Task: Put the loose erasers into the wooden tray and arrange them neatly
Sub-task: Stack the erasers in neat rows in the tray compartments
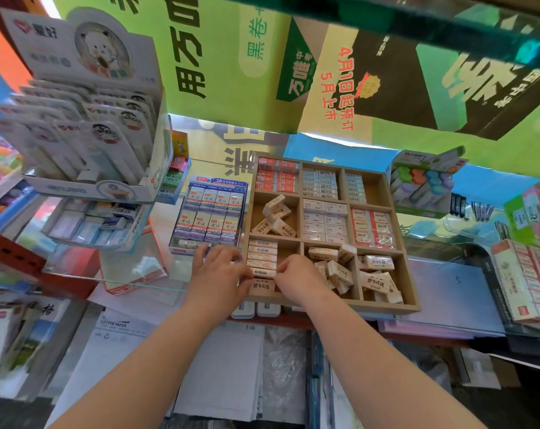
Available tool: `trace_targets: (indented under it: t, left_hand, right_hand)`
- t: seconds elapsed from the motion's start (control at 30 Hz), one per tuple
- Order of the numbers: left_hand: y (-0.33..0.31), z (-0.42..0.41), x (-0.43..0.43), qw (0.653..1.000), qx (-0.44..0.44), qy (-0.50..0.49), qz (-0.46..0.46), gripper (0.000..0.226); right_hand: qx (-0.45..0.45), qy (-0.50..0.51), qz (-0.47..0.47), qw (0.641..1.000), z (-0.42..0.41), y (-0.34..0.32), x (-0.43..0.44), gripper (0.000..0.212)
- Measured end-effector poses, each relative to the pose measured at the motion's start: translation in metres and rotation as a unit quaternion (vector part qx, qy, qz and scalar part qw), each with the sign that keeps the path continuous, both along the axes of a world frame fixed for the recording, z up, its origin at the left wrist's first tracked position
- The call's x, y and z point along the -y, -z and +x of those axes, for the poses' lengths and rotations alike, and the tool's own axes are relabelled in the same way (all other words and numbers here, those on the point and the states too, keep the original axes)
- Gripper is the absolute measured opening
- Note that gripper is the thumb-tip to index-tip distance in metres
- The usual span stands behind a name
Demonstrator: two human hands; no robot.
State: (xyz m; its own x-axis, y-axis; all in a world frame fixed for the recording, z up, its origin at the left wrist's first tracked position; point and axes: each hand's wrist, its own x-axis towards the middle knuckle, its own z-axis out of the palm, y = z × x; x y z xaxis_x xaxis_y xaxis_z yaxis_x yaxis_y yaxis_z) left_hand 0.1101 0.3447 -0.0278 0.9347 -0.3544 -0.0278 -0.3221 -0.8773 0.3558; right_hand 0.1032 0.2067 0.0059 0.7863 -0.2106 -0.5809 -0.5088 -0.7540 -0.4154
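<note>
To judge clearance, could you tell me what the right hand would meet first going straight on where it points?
The right hand points left and pinches an eraser in the wooden tray's near-left compartment. Pushing on, it would likely press that eraser into the left hand, which holds its other end.

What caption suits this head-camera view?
Left hand and right hand pinch an eraser in the wooden tray, near-left compartment.

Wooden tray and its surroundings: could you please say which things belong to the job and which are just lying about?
Job: wooden tray, loose erasers, held eraser, left hand, right hand.
Lying about: blue eraser box, highlighter pack, letter paper.
</note>
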Motion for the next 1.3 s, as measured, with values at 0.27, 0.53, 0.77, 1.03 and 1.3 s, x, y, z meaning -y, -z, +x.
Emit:
trace_targets:
  t: [0.27,0.53,0.77,1.03,1.3]
  left_hand:
    - [0.001,0.005,0.000,0.997,-0.011,0.056,0.057,0.027]
    - [-0.002,0.003,-0.002,0.997,-0.076,0.029,0.008,0.027]
    - [-0.004,0.003,-0.003,0.995,-0.097,0.029,-0.018,0.027]
    - [-0.003,0.001,-0.006,0.987,-0.139,-0.005,-0.085,0.027]
    - [-0.030,-0.011,0.009,0.952,-0.168,-0.127,-0.220,0.036]
  right_hand:
    - [-0.027,-0.045,-0.070,0.996,-0.003,0.000,-0.013,0.033]
    - [0.023,0.117,0.066,0.991,-0.010,0.002,-0.001,0.030]
    - [0.076,0.084,0.025,0.993,-0.013,0.009,-0.010,0.033]
    - [0.081,0.088,0.091,0.989,-0.014,0.006,-0.006,0.028]
    - [0.171,0.142,0.217,0.950,-0.032,-0.002,0.011,0.015]
